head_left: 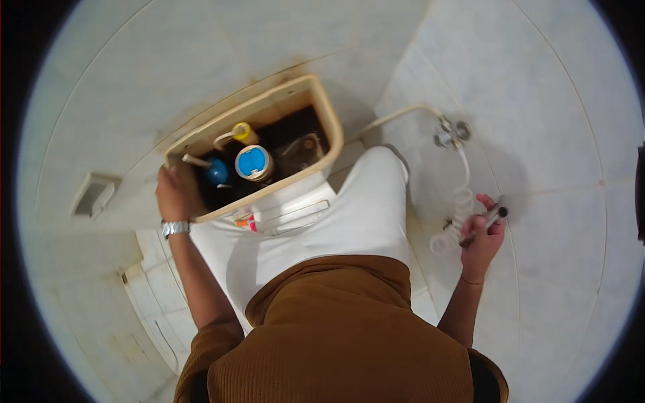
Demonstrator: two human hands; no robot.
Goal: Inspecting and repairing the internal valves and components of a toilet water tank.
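An uncovered cream toilet tank [321, 101] stands in front of me with dark, stained insides. In it are a blue-topped flush valve [253, 162], a yellow-capped fill valve [243, 132] and a blue rounded float [216, 172]. My left hand [173, 195], with a metal watch on its wrist, is closed over the tank's left end, its fingertips at the rim. Out to the right, my right hand [485, 235] is wrapped round a dark metallic tube-shaped piece [495, 216], its round end pointing up and right. A white coiled hose [462, 201] hangs beside that hand.
On the right wall, a metal angle valve [450, 133] feeds a pale supply hose [396, 119] running toward the tank. A white holder [96, 195] is fixed to the left wall. Tiled walls close in, and the white toilet lid [295, 216] lies below the tank between my legs.
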